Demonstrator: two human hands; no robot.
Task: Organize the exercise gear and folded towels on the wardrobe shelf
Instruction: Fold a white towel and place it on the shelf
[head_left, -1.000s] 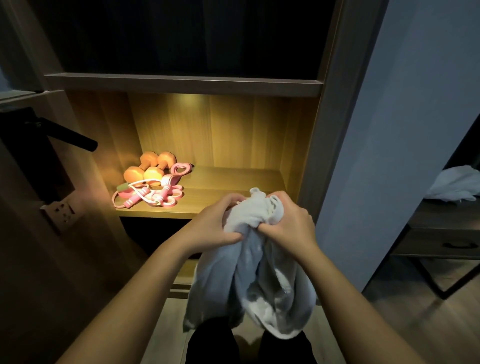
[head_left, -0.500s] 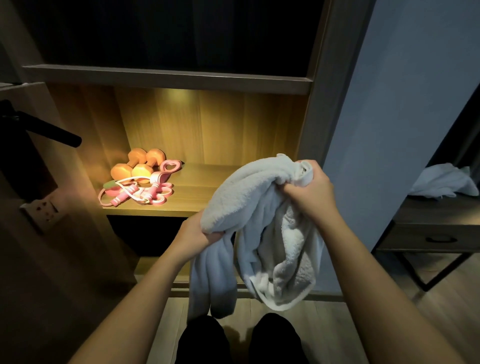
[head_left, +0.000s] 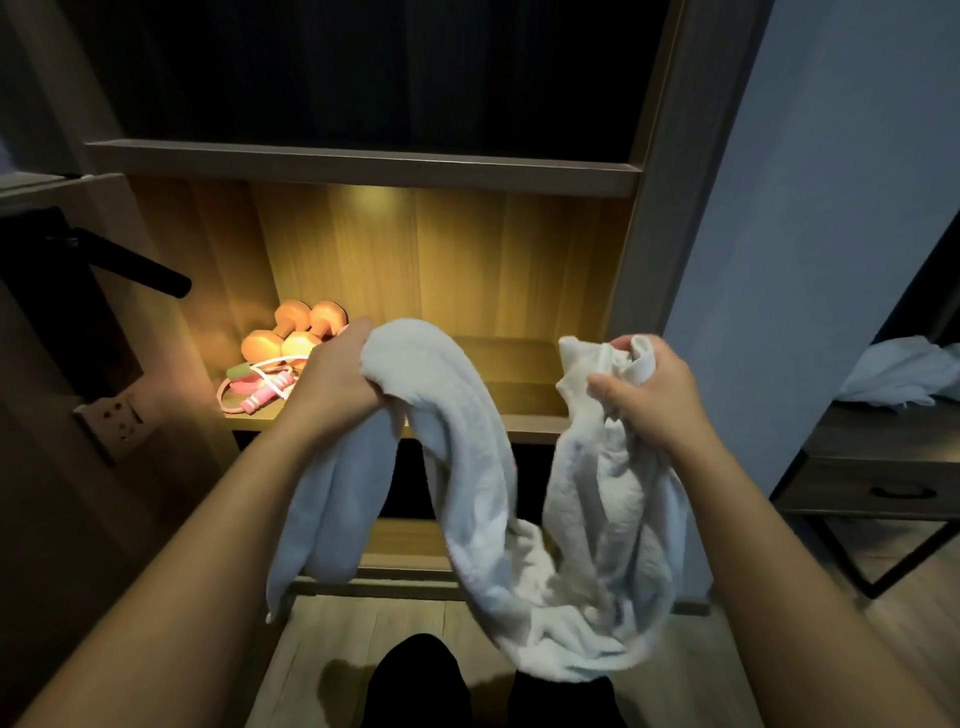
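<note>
White fleece towel sagging before the shelf, bunched ends clenched in left hand and right hand, held apart. Probably light, limp, unslippery; best pinched at corners.

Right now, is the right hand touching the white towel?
Touching. The head view shows the right hand gripping a bunched corner of the towel, fingers curled round it.

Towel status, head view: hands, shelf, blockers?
Left hand, right hand each grip white towel, unfolded, sagging between them. Dumbbells, jump rope on shelf, left end. No blocker seen.
</note>
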